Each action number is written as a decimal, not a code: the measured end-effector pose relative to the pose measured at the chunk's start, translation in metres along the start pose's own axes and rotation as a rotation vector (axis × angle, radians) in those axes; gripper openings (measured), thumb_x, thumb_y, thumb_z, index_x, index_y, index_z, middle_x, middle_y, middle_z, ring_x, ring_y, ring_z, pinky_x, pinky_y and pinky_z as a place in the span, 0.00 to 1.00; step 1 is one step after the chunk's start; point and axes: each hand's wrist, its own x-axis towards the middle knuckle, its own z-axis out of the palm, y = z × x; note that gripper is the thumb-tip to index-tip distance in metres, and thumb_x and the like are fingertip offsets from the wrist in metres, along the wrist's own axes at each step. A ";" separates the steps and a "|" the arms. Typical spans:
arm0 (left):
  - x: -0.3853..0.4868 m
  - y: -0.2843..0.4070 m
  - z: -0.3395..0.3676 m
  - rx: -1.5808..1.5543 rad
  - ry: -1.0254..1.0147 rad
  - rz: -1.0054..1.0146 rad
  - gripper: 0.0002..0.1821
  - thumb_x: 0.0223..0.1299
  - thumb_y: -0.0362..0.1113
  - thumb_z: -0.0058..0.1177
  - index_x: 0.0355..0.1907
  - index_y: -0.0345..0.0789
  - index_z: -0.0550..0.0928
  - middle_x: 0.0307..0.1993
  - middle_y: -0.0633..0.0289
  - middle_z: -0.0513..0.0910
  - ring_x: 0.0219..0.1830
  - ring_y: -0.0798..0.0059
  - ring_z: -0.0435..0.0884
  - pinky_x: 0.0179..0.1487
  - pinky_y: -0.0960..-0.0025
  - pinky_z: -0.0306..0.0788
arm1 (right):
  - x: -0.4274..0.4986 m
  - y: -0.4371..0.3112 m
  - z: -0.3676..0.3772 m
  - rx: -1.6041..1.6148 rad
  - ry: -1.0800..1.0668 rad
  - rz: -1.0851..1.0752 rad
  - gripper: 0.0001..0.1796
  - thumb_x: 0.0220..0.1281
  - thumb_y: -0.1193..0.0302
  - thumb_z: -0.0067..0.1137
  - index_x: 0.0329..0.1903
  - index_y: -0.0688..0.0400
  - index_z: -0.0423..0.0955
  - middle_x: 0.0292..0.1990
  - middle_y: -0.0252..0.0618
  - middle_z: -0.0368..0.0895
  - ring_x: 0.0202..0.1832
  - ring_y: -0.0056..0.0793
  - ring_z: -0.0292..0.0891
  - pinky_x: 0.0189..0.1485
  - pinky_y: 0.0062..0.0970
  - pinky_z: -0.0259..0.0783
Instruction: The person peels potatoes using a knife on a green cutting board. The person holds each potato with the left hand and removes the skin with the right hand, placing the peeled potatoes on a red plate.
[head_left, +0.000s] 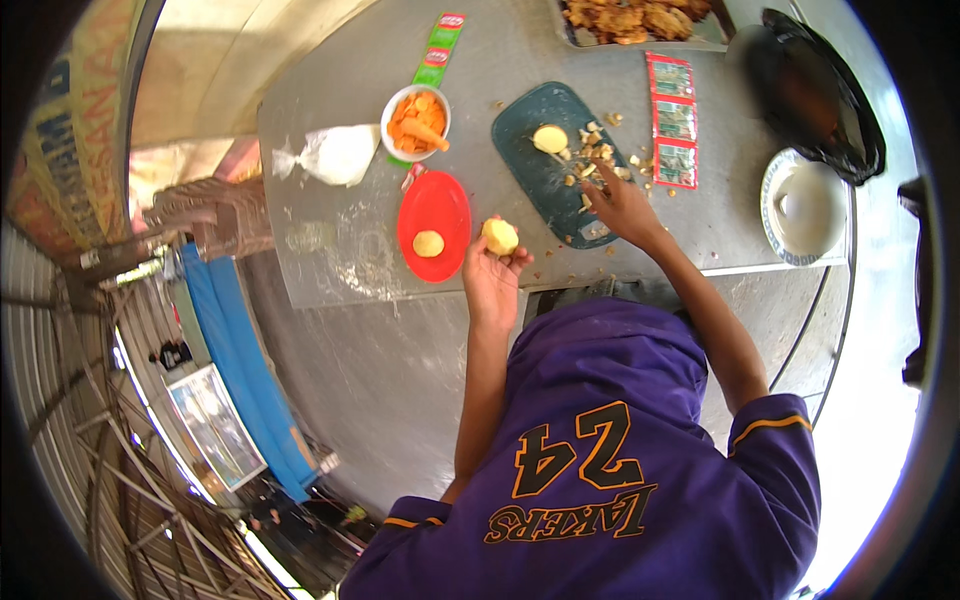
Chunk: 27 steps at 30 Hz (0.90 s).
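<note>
My left hand (493, 281) holds a peeled, pale yellow potato (500, 237) in its fingertips, just right of a red oval plate (442, 202). Another peeled potato piece (428, 244) lies on that plate. Over the dark green cutting board (536, 176), my right hand (624, 210) reaches in with its fingers apart, at the peel scraps (592, 150). Nothing shows in its grip. A cut potato (550, 139), pale face up, rests near the board's upper middle. Part of the board's right side is hidden beneath my right hand.
A white bowl (386, 135) of sliced carrots and a tied plastic bag of white powder (341, 155) stand left. Seasoning sachets (675, 120) lie right of the board. Farther right are a patterned plate (776, 217) and black plastic bag (855, 112); a tray of fried food (637, 22) is behind.
</note>
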 end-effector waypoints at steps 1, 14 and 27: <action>0.003 0.004 -0.005 0.022 -0.002 0.031 0.22 0.76 0.46 0.42 0.61 0.32 0.74 0.47 0.56 0.80 0.43 0.66 0.81 0.50 0.62 0.79 | -0.002 -0.001 0.003 -0.003 0.002 -0.001 0.34 0.74 0.54 0.52 0.74 0.59 0.61 0.29 0.58 0.84 0.38 0.58 0.84 0.44 0.49 0.74; 0.086 0.080 -0.143 0.581 0.150 0.336 0.25 0.64 0.28 0.63 0.62 0.27 0.75 0.48 0.56 0.83 0.46 0.73 0.86 0.46 0.74 0.81 | -0.030 -0.025 0.025 -0.302 0.130 0.049 0.41 0.63 0.70 0.59 0.77 0.55 0.55 0.31 0.55 0.82 0.33 0.54 0.81 0.38 0.49 0.73; 0.117 0.105 -0.188 0.915 0.253 0.479 0.17 0.68 0.32 0.56 0.57 0.32 0.80 0.49 0.52 0.85 0.44 0.64 0.86 0.48 0.64 0.78 | -0.049 -0.039 0.040 -0.363 0.082 0.210 0.30 0.66 0.71 0.58 0.70 0.57 0.66 0.29 0.44 0.86 0.25 0.38 0.82 0.34 0.38 0.75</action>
